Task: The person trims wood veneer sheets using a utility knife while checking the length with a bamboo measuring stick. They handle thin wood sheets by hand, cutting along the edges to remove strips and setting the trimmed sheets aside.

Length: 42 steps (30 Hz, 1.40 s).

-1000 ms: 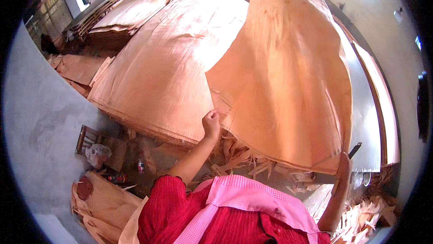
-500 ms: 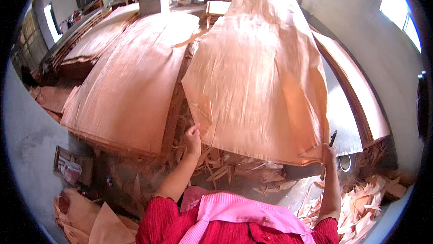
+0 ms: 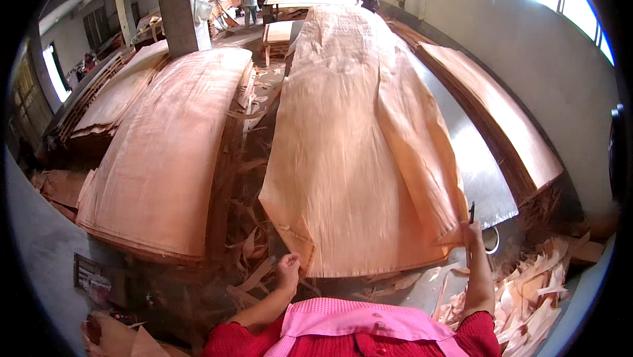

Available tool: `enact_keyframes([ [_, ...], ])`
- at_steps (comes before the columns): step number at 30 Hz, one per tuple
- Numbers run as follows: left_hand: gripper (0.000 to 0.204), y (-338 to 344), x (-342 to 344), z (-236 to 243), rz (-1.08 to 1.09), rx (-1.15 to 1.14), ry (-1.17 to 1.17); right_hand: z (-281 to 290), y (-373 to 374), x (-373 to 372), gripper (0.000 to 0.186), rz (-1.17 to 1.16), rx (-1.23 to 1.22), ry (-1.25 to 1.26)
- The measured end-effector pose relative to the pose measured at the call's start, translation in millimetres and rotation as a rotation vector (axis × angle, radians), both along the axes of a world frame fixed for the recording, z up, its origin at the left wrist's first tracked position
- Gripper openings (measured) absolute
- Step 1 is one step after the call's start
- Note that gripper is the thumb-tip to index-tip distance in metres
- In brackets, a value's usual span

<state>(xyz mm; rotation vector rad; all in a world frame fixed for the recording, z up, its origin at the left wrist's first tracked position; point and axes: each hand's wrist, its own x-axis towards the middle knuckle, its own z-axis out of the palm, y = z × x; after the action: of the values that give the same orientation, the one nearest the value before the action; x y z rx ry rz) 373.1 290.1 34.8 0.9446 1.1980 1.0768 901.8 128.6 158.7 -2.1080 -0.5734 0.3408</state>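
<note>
veneer sheet (image 3: 336, 179) | left hand (image 3: 287, 270) pinches its near-left corner | right hand (image 3: 471, 233) grasps near-right corner, black tool (image 3: 472, 211) | even tension should limit creasing

The left hand (image 3: 287, 268) pinches the broad tan sheet (image 3: 343, 179) at a near corner; over on its right edge, the right hand (image 3: 471, 232) grips it with a slim dark tool (image 3: 472, 210).

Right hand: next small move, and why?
I'd probably ease the right hand outward, over the grey tabletop: the thin wooden sheet is buckled along its right side, and that hand, also gripping a dark tool, holds its near right corner. The left hand holds the near left corner.
</note>
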Motion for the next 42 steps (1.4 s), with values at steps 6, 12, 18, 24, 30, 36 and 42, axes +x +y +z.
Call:
enact_keyframes([
  [6,0.019,-17.5,36.3,12.0,0.089,-0.174,-0.033,-41.8,-9.7,65.3,0.013,0.065,-0.078,-0.055],
  [12,0.021,-65.3,48.3,-18.4,0.051,-0.162,0.049,-95.5,-43.9,95.3,0.018,0.072,-0.137,-0.103],
  [18,0.015,-25.6,78.2,-13.3,0.350,0.003,0.437,-47.8,14.1,86.6,0.028,0.161,-0.124,-0.072],
  [24,0.017,30.2,36.6,-37.7,0.472,-0.136,0.370,-88.7,50.4,95.2,0.022,0.220,0.058,0.036],
  [30,0.010,28.2,100.6,-9.2,0.339,-0.344,0.159,-95.5,4.4,143.0,0.028,0.121,-0.308,-0.218],
  [36,0.026,17.5,89.5,-16.8,0.431,-0.170,0.063,-27.2,4.6,103.0,0.035,0.208,-0.209,-0.725],
  [42,0.059,23.5,72.9,-58.8,0.446,0.363,0.501,-100.4,59.6,56.7,0.036,0.327,-0.722,-0.357],
])
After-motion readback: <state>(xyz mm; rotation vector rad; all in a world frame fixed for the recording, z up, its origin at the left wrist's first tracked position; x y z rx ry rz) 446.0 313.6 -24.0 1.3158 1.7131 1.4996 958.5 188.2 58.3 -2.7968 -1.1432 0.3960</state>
